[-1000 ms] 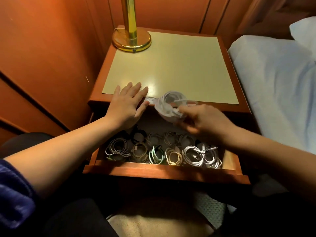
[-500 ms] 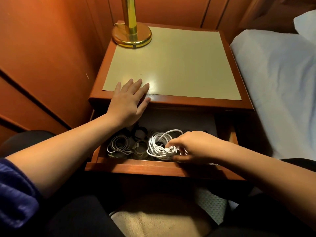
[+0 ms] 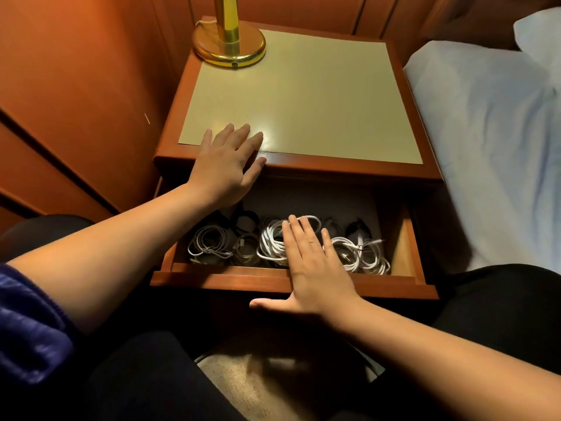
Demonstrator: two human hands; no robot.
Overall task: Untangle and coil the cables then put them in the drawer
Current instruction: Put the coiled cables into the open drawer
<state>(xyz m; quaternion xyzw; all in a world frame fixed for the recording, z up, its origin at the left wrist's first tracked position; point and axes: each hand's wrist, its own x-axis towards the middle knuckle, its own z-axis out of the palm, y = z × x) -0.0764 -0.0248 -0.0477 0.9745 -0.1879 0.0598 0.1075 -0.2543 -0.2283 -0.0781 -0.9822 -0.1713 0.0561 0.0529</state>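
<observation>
The coiled cables (image 3: 282,247) are seen lying in a row in the open drawer (image 3: 230,276), at the lower centre of the frame. The right hand (image 3: 312,265) is spread flat over the drawer's front edge and the left hand (image 3: 226,165) is laid flat on the nightstand (image 3: 303,95) above; nothing is gripped by either. The coils are judged light, limp and springy, best pinched across the whole bundle.

Bench (image 3: 303,95): between wall panel on the left and bed (image 3: 491,141) on the right.
Lamp base (image 3: 229,47): on bench top, far left corner.
Drawer (image 3: 273,279): pulled out below bench front edge, toward the viewer.
Coiled cables (image 3: 212,246): in drawer, in a row left to right, more behind.
Left hand (image 3: 226,167): flat on bench front edge, left side, above drawer.
Right hand (image 3: 312,268): across drawer front rim, fingers (image 3: 299,235) over middle coils.
</observation>
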